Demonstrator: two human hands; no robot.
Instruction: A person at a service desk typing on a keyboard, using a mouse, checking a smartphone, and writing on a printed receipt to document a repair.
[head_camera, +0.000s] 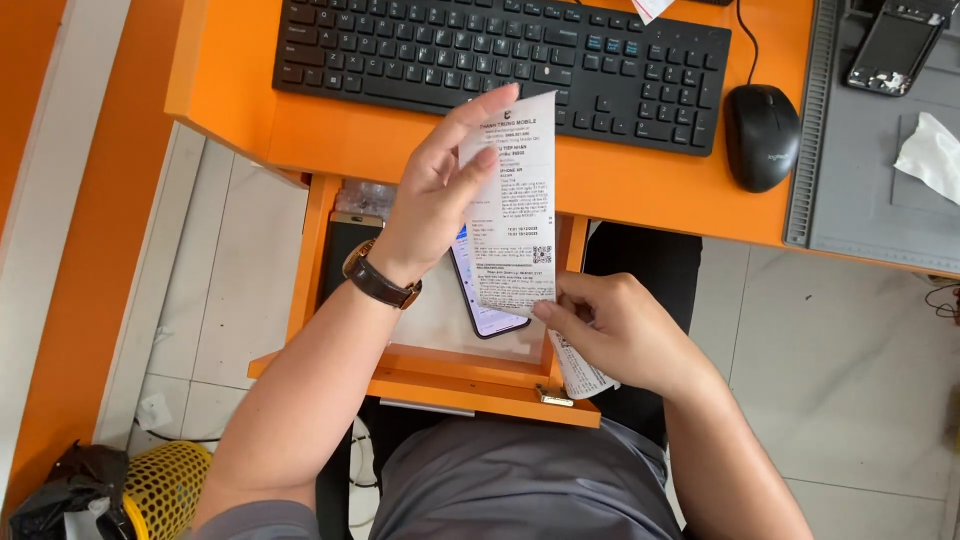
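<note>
I hold a long white printed paper slip (515, 205) upright over an open orange drawer (430, 375). My left hand (435, 190), with a brown watch on the wrist, pinches the slip's top edge. My right hand (615, 330) grips its lower end, where the paper curls under the fingers. Behind the slip, a smartphone (478, 295) with a lit screen lies in the drawer, partly hidden by the paper and my left wrist.
A black keyboard (500, 50) and black mouse (762, 135) sit on the orange desk (640, 185). At the right, a grey work mat (870, 200) holds an opened phone (893, 45) and a white tissue (932, 155). A yellow mesh bin (165, 485) stands at the lower left on the tiled floor.
</note>
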